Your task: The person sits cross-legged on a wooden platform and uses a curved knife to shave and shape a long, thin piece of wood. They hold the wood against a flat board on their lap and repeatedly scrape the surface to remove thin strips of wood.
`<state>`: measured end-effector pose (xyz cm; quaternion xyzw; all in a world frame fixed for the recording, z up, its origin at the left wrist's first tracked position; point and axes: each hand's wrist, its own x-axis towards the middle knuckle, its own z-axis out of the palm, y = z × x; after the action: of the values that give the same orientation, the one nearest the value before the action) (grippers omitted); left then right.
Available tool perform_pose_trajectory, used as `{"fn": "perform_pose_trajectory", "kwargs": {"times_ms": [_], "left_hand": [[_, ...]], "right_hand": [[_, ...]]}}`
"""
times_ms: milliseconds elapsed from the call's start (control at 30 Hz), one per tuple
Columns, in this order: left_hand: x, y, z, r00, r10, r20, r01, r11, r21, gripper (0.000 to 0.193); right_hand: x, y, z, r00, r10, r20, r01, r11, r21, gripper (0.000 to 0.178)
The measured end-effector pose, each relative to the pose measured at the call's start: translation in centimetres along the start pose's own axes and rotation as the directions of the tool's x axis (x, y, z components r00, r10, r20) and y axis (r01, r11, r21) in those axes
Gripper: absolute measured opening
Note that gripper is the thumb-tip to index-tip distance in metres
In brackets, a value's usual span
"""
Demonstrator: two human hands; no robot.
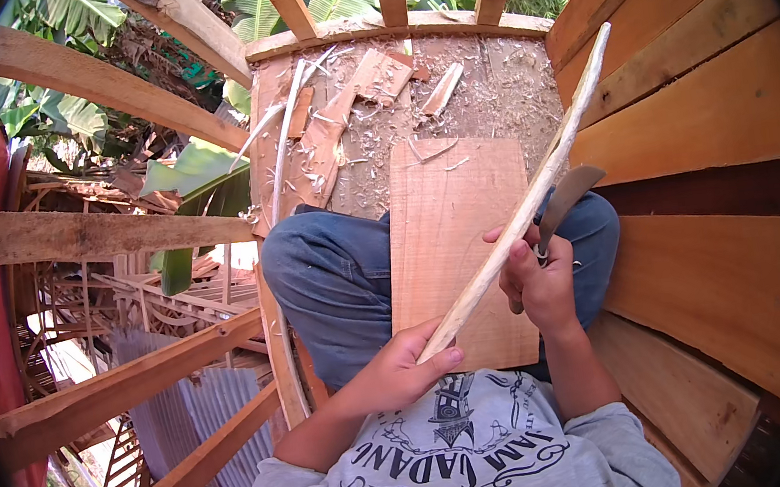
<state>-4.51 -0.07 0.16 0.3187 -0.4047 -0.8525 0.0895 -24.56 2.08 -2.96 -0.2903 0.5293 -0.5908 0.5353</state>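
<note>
Over the board (458,207), the left hand (411,364) clasps the probably light, stiff stick (550,168) by its likely handiest end; the right hand (545,282) grips stick and knife (569,196).

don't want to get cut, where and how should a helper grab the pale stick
Probably the pale stick is best pinched at its upper end, from the far side: that slim end juts beyond the curved knife and right hand, while the left hand holds the lower end.

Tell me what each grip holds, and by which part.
Left grip: stick, by its lower end. Right grip: knife, by its handle, also touching the stick partway up.
</note>
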Motion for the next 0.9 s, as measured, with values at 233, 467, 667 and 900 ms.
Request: {"fn": "perform_pose_trajectory", "kwargs": {"times_ms": [233, 467, 667, 900], "left_hand": [[0.8, 0.2, 0.4, 0.927, 0.322, -0.193, -0.207, 0.867, 0.453, 0.035], [0.3, -0.3, 1.7, 0.937, 0.294, -0.189, -0.132, 0.797, 0.589, 0.034], [-0.4, -2.7, 2.2, 0.982, 0.137, -0.127, -0.054, 0.859, 0.509, 0.028], [0.2, -1.3, 0.9, 0.954, 0.172, -0.246, -0.110, 0.963, 0.245, 0.027]], "right_hand": [[-1.3, 0.8, -1.6, 0.949, -0.250, 0.194, 0.308, 0.589, -0.747, 0.054], [-0.1, 0.0, -3.6, 0.914, -0.391, 0.109, 0.256, 0.349, -0.901, 0.064], [2.6, -0.4, -9.8, 0.842, -0.468, -0.268, 0.072, 0.590, -0.804, 0.066], [-2.0, 0.7, -2.9, 0.970, -0.217, 0.106, 0.204, 0.503, -0.840, 0.063]]}}
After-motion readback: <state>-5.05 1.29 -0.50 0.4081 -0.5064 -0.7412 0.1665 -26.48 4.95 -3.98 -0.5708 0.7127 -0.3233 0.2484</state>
